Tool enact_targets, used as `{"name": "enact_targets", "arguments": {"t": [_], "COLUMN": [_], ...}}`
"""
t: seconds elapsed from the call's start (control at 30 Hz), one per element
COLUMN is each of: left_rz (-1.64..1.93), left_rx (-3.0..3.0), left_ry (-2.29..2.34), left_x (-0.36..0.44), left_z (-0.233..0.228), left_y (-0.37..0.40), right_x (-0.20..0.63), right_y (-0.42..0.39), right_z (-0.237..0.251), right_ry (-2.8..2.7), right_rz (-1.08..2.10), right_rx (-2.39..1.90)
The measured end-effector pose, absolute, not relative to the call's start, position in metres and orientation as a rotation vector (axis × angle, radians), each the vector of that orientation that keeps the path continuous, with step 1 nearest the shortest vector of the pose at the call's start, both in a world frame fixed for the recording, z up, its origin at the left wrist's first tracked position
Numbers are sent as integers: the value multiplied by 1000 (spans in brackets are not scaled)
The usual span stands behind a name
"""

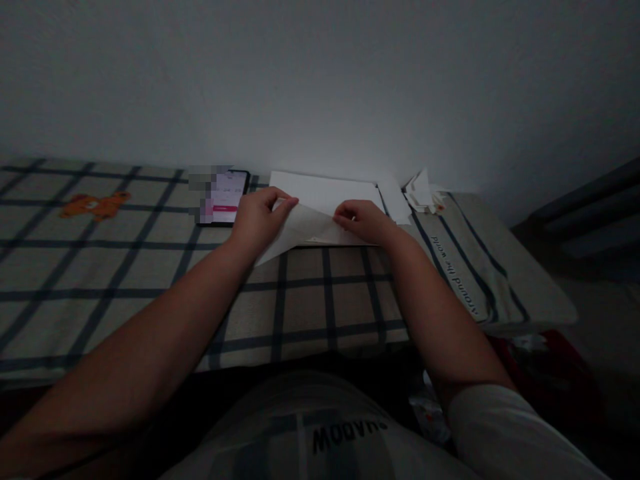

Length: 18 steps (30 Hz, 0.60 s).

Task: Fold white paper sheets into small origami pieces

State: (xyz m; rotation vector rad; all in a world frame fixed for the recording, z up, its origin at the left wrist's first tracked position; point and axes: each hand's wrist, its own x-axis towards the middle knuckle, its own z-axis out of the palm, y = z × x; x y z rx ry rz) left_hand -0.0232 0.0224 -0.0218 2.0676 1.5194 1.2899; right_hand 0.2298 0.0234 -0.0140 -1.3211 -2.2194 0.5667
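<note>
White, thin sheet [290, 230] slants over the paper stack [320, 187] on the worktop [305, 293], its edge pinched between thumb and fingers by left hand [261, 212] and right hand [364, 220]; positioning it seems underway, calling next for steady, matched pinches.

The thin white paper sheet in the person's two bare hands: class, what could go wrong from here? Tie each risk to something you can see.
Pinched at its edge by the left hand and the right hand, the thin white paper sheet could crease or tear if pulled unevenly.

The black-edged rectangular phone shows right beside the left hand, so a sideways move might nudge it.
</note>
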Motion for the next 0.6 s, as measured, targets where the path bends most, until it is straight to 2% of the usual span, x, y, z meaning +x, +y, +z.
{"name": "enact_targets", "arguments": {"t": [0.3,0.6], "left_rz": [1223,1299], "left_rx": [2072,1972], "left_ry": [1554,1632], "left_x": [-25,-28], "left_z": [-21,-21], "left_y": [24,28], "right_x": [234,247], "right_y": [26,31], "right_z": [-14,-17], "right_ry": [-2254,-2149], "right_rz": [566,498], "right_rx": [-1412,-1492]}}
